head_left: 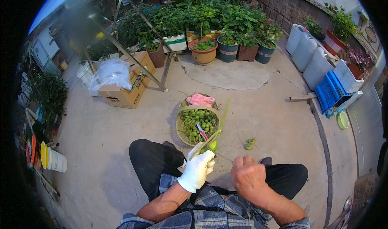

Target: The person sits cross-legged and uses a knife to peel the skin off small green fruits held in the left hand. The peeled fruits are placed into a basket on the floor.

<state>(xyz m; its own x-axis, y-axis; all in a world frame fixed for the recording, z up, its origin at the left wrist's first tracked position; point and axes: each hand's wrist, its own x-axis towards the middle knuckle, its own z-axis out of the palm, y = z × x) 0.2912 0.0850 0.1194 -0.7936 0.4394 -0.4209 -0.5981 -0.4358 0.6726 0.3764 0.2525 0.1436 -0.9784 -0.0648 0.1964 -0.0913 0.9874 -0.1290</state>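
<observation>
1. At the near rim of the basket (198, 107), the person's white-gloved left hand (198, 168) was clamped on a green fruit (212, 145) with a long stalk (226, 113).
2. The bare right hand (248, 178), apart from the left, was curled tight, right of and nearer than the basket; its grip's contents could not be told.
3. Scissors (202, 132) lay on small green fruits (206, 118) inside the basket.
4. Pink cloth (201, 99) rested at its far side.
</observation>
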